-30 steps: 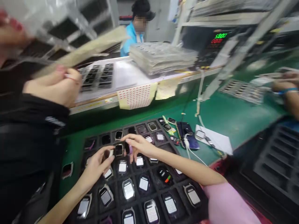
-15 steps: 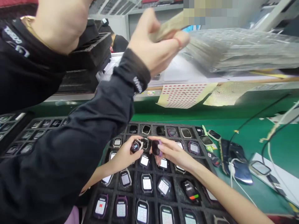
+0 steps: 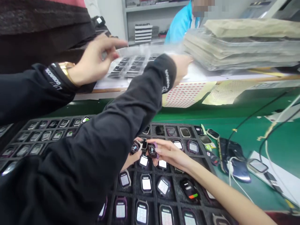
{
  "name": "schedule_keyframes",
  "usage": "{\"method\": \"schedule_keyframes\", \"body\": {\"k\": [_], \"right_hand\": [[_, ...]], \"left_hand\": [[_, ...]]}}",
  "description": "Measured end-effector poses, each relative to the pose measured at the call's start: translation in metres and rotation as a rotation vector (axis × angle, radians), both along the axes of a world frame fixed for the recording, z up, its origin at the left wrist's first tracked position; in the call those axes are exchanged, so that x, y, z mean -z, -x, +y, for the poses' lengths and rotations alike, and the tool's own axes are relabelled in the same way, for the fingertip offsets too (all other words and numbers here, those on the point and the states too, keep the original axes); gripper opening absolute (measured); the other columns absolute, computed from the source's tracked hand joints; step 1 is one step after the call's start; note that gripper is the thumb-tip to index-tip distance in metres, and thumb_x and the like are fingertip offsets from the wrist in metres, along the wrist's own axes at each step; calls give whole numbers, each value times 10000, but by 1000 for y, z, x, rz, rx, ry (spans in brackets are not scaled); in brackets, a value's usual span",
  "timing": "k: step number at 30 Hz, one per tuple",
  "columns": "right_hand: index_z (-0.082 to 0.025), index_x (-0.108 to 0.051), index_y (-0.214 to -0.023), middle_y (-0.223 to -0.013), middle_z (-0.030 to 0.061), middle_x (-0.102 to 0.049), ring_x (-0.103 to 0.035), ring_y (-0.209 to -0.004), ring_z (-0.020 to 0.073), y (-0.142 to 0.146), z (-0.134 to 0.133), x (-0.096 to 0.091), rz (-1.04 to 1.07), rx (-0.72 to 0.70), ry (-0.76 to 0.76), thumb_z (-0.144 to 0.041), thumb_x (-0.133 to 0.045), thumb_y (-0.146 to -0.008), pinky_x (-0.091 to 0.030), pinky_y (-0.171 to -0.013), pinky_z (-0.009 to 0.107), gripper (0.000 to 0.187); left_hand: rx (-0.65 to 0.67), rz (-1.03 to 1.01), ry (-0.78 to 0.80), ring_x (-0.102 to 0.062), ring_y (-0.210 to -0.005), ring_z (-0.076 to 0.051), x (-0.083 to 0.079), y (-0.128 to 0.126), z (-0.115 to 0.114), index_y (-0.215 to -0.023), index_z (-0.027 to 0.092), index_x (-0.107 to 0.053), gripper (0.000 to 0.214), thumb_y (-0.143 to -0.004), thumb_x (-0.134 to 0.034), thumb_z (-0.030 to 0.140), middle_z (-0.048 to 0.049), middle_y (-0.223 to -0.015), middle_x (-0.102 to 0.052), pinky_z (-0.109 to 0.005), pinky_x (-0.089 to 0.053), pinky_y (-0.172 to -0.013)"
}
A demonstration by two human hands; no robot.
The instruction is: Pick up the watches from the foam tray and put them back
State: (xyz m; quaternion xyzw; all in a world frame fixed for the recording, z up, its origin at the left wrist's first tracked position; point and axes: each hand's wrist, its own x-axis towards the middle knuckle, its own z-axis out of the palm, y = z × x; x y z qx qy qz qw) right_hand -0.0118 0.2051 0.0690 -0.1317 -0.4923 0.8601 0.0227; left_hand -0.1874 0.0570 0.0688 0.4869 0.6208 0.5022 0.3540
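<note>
A black foam tray (image 3: pixel 173 184) full of small smartwatches lies in front of me. My right hand (image 3: pixel 170 153) is closed on a purple-cased watch body (image 3: pixel 152 150) just above the tray's upper rows. My left hand (image 3: pixel 131 157) is largely hidden behind a co-worker's black sleeve (image 3: pixel 100 147); its fingers pinch a second watch body with a lit dial (image 3: pixel 135 146). The two watches are held close together, side by side.
The co-worker reaches across me, one hand (image 3: pixel 95 59) and the other hand (image 3: pixel 184 64) at a stack of clear trays (image 3: pixel 234 47) on the raised shelf. A second watch tray (image 3: pixel 35 136) lies left. A phone (image 3: pixel 235 165), cables and a loose watch (image 3: pixel 257 165) lie right.
The co-worker's arms have come down and stretched forward to the shelf, where the stack of clear trays now rests. My two hands have sunk slightly, with the watches still in them.
</note>
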Motion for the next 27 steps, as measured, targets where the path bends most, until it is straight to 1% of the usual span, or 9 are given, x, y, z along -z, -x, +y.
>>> {"method": "schedule_keyframes", "body": {"k": [3,7,10,12,15,18,21,25,27], "right_hand": [[-157,-569,-1253,-922,82,-698,-667,-622,144,0,-1,-2,-3,19,-26,-322,-708,-822,-546,-669,331,483],[-149,-540,-1295,-925,89,-708,-673,-624,144,-1,-2,-4,3,42,-48,-352,-704,-821,-550,-663,327,542],[-138,-563,-1266,-924,90,-710,-676,-612,144,-2,-3,-5,21,63,-56,-359,-687,-832,-549,-643,319,503],[-137,-571,-1257,-925,89,-710,-684,-622,151,-3,-4,-5,25,65,-54,-348,-676,-840,-552,-651,326,478],[-141,-567,-1270,-923,81,-707,-689,-645,157,-4,-5,-6,20,56,-55,-336,-680,-837,-560,-659,330,488],[-151,-543,-1309,-915,67,-703,-679,-624,138,-4,-5,-9,6,49,-63,-335,-678,-840,-557,-638,304,522],[-160,-525,-1334,-908,60,-702,-682,-614,137,-4,-5,-10,5,40,-70,-335,-687,-834,-558,-640,302,554],[-158,-526,-1335,-896,58,-699,-684,-611,136,-4,-4,-10,4,18,-82,-333,-685,-838,-547,-602,272,549],[-160,-531,-1330,-893,52,-696,-680,-609,129,-4,-4,-10,13,20,-79,-323,-694,-833,-543,-598,261,548]], "left_hand": [[-23,-7,22,-599,-786,-171,1,1,1,-1086,204,-632,290,-797,-615,223,-14,-874,-635,-332,-463,-720],[-36,-84,78,-577,-636,-123,1,-2,1,-1094,202,-623,322,-774,-635,228,12,-801,-628,-274,-446,-590],[-6,-128,123,-519,-499,-90,-1,-5,-1,-1105,186,-618,334,-780,-630,263,31,-707,-607,-239,-400,-487],[-6,-135,139,-512,-476,-87,-4,-6,-1,-1105,181,-623,344,-784,-617,305,40,-684,-598,-230,-381,-469],[-39,-138,146,-553,-522,-100,-9,-7,-1,-1105,174,-630,377,-767,-620,341,36,-716,-609,-233,-387,-493],[-39,-123,145,-594,-626,-124,-9,-5,-1,-1077,168,-639,353,-763,-628,328,7,-798,-629,-243,-413,-547],[-10,-106,140,-581,-662,-132,-6,-4,-1,-1119,168,-603,351,-789,-615,290,-17,-835,-626,-254,-432,-585],[16,-63,108,-561,-782,-153,-3,-3,-1,-1088,171,-582,306,-784,-606,200,-31,-903,-611,-281,-446,-723],[26,-58,107,-549,-780,-149,-3,-3,0,-1095,174,-566,303,-792,-586,186,-32,-912,-597,-272,-443,-719]]}}
